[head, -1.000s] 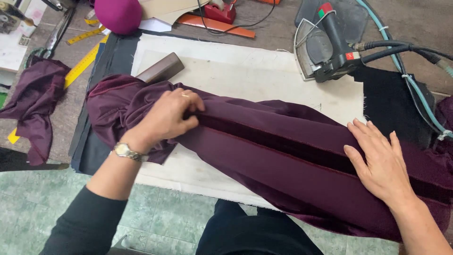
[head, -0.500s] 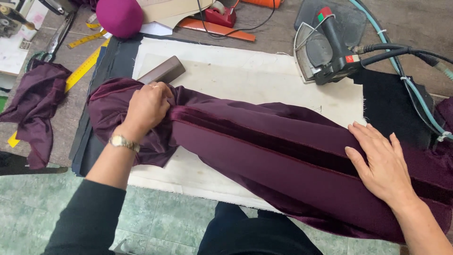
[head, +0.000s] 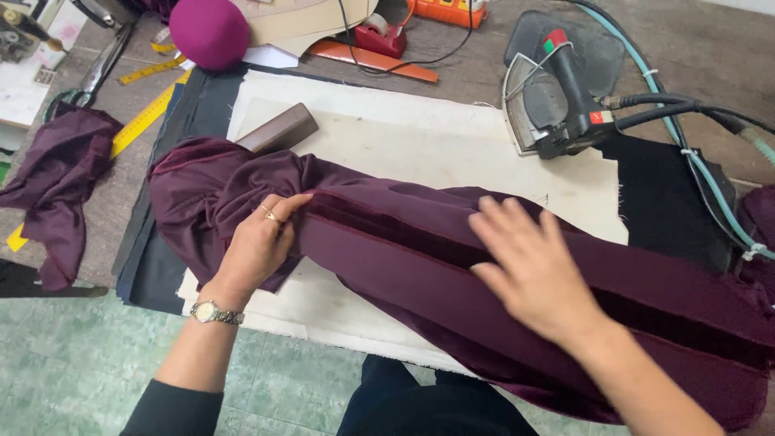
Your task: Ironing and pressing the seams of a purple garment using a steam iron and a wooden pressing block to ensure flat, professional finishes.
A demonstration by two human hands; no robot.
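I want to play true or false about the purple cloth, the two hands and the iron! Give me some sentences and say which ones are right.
1. The left hand pinches a fold of the dark purple cloth. True.
2. The right hand holds the iron. False: it lies flat on the cloth, and the iron sits apart at the back of the pad.
3. A watch is on the left wrist. True.
4. The cloth is bright yellow. False: it is dark purple.
5. A yellow measuring tape lies left of the pad. True.
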